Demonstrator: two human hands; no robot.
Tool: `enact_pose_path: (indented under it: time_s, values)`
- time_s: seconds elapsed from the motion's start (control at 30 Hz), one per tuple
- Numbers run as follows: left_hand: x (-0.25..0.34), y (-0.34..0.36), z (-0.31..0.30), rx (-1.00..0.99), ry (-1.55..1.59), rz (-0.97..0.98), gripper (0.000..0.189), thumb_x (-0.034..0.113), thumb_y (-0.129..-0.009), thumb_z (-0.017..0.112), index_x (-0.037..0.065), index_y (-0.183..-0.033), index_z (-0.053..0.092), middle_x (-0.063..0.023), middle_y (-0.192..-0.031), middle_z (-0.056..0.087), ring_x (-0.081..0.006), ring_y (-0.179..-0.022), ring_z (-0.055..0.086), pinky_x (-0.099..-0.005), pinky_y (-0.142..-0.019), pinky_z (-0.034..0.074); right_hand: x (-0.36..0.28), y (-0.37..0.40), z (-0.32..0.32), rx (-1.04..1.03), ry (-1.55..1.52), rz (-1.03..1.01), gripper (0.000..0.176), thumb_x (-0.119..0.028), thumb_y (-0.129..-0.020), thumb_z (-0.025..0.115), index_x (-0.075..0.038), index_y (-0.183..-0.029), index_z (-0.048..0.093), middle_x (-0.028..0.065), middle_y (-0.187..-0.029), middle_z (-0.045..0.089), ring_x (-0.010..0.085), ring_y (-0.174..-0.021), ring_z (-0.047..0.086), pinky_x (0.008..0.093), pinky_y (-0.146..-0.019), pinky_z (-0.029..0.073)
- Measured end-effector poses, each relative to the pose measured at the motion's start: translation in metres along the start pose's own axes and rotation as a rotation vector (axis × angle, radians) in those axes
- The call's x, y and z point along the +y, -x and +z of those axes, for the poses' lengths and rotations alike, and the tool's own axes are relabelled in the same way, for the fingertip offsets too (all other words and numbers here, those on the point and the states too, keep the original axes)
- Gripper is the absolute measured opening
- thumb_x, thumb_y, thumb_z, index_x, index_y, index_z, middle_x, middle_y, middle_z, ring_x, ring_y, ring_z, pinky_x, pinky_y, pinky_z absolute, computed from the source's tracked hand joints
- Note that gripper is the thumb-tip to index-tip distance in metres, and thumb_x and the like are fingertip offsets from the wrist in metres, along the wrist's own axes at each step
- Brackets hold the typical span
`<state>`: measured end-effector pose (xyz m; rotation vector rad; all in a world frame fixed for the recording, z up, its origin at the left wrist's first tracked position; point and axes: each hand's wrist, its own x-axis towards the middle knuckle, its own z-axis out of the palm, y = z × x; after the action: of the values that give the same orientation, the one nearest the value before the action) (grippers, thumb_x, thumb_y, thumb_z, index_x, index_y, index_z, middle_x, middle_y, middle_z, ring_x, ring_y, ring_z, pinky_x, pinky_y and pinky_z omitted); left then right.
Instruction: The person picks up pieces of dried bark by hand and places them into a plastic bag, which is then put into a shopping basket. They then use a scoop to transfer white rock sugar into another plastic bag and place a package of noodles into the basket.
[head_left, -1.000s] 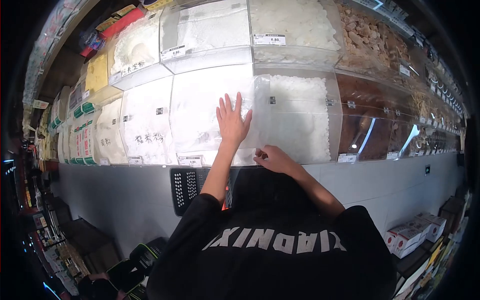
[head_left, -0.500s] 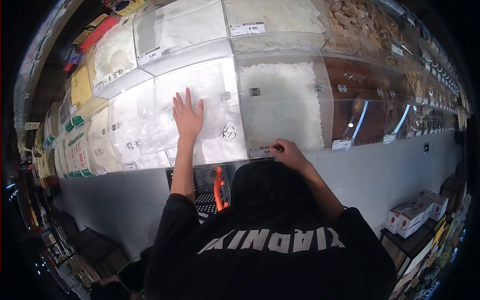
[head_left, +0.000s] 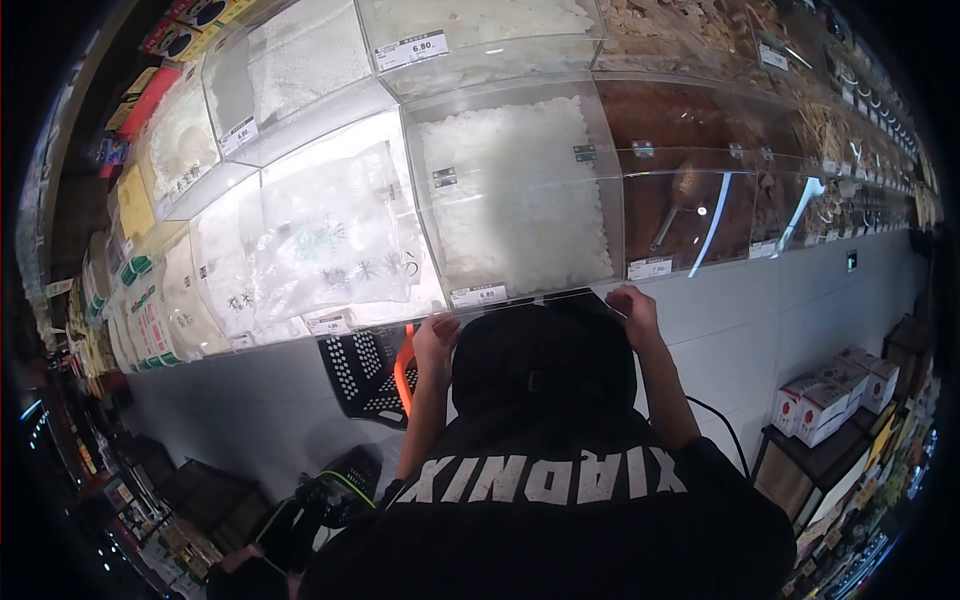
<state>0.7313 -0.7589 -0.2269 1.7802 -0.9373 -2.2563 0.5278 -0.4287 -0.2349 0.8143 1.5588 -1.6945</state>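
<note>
My left hand (head_left: 436, 335) is at the front edge of the display bins, below the price label of the middle bin. Its fingers are curled inward and partly hidden. My right hand (head_left: 636, 308) is by the same bin's front right corner, fingers bent towards the edge. Whether either hand grips the rim or lid cannot be made out. Between them, the clear bin (head_left: 515, 200) holds a white, flaky or grainy food under a hinged clear lid. On the bin to its left lies a clear plastic bag (head_left: 335, 225), with white contents and dark writing visible below.
A brown-filled bin (head_left: 655, 120) with a scoop (head_left: 682, 205) stands to the right. Below left are a black perforated basket (head_left: 362, 375) and an orange handle (head_left: 404, 365). White boxes (head_left: 825, 410) sit on a low stand. Another person's dark clothing (head_left: 290, 535) shows at lower left.
My left hand has come off the plastic bag and down to the front edge. The right hand has shifted right along the edge. The view has moved, and the bins appear further left.
</note>
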Motion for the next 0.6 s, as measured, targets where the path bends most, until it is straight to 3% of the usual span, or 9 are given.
enact_pose_path:
  time_s: [0.03,0.1,0.17,0.23,0.3,0.43,0.5,0.6]
  values:
    - [-0.009,-0.005,-0.002,0.006,0.003,0.001,0.041,0.031,-0.104,0.045,-0.006,-0.117,0.058,-0.0173,-0.111,0.064,-0.0267,-0.104,0.064,-0.0392,-0.091,0.054,0.017,-0.022,-0.017,-0.025,-0.118,0.073,0.035,-0.03,-0.091,0.063,0.0,-0.109,0.059,0.0136,-0.104,0.065,0.0262,-0.102,0.065,0.0415,-0.088,0.052]
    - [-0.02,-0.01,-0.004,-0.046,0.291,-0.245,0.052,0.035,-0.101,0.046,-0.006,-0.133,0.043,-0.0249,-0.129,0.054,-0.0349,-0.116,0.059,-0.0441,-0.1,0.051,0.007,-0.019,-0.013,0.004,-0.224,0.11,0.039,-0.028,-0.091,0.062,0.002,-0.114,0.055,0.0153,-0.109,0.063,0.0281,-0.107,0.062,0.0427,-0.092,0.051]
    - [-0.021,-0.011,0.001,-0.095,0.406,-0.255,0.055,0.036,-0.1,0.047,-0.006,-0.136,0.039,-0.0266,-0.134,0.049,-0.0369,-0.12,0.056,-0.046,-0.104,0.049,-0.005,-0.014,-0.009,0.042,-0.332,0.147,0.043,-0.027,-0.091,0.062,0.005,-0.118,0.052,0.017,-0.115,0.06,0.0301,-0.113,0.06,0.0439,-0.097,0.05]
    - [-0.018,-0.012,0.01,-0.15,0.52,-0.263,0.059,0.036,-0.1,0.048,-0.006,-0.139,0.034,-0.0283,-0.138,0.044,-0.0389,-0.124,0.053,-0.0479,-0.107,0.046,-0.021,-0.013,-0.004,-0.155,-0.602,0.376,0.05,-0.027,-0.09,0.061,0.008,-0.124,0.047,0.0215,-0.126,0.054,0.0335,-0.122,0.054,0.0455,-0.104,0.046]
    - [-0.013,-0.007,0.023,-0.097,0.649,-0.311,0.059,0.034,-0.099,0.05,-0.006,-0.139,0.035,-0.0271,-0.139,0.043,-0.039,-0.127,0.051,-0.0493,-0.108,0.045,-0.025,-0.011,0.002,-0.19,-0.613,0.377,0.052,-0.027,-0.09,0.061,0.009,-0.124,0.047,0.0227,-0.127,0.055,0.0345,-0.122,0.054,0.0455,-0.104,0.046]
    - [-0.018,0.001,0.031,-0.021,0.622,-0.267,0.062,0.034,-0.099,0.048,-0.011,-0.139,0.035,-0.0287,-0.142,0.043,-0.0397,-0.134,0.045,-0.0488,-0.11,0.044,-0.025,-0.003,0.004,-0.236,-0.685,0.424,0.052,-0.028,-0.091,0.059,0.01,-0.124,0.047,0.0258,-0.131,0.053,0.0361,-0.121,0.055,0.0438,-0.103,0.048]
    - [-0.023,0.005,0.026,-0.069,0.628,-0.232,0.058,0.031,-0.097,0.053,-0.005,-0.139,0.036,-0.0233,-0.136,0.048,-0.0371,-0.123,0.054,-0.0481,-0.106,0.047,-0.031,0.007,0.005,-0.213,-0.654,0.425,0.05,-0.027,-0.092,0.059,0.01,-0.123,0.048,0.0259,-0.129,0.054,0.0358,-0.12,0.056,0.043,-0.101,0.049]
    - [-0.029,0.017,0.025,-0.025,0.537,-0.135,0.048,0.029,-0.097,0.052,-0.003,-0.132,0.044,-0.0187,-0.128,0.055,-0.0332,-0.12,0.057,-0.0444,-0.102,0.048,-0.041,0.023,0.01,-0.17,-0.559,0.404,0.045,-0.027,-0.094,0.058,0.008,-0.122,0.051,0.0244,-0.122,0.059,0.0342,-0.116,0.059,0.0413,-0.096,0.051]
